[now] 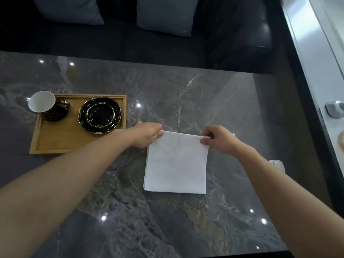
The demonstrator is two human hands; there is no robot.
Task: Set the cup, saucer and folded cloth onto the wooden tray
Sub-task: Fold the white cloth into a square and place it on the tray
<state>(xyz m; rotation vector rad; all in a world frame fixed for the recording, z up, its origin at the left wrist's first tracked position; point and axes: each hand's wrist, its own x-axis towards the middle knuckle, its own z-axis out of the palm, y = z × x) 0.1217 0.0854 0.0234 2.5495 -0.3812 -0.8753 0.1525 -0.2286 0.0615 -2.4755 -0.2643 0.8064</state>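
A white folded cloth lies flat on the grey marble table, right of the wooden tray. My left hand pinches the cloth's far left corner and my right hand pinches its far right corner. On the tray stand a black cup with a white inside at the far left corner and a black gold-rimmed saucer at the far right. The cup and saucer stand apart.
A dark sofa with two grey cushions runs behind the table's far edge. A small white object lies behind my right forearm. A pale ledge with a grey device runs along the right.
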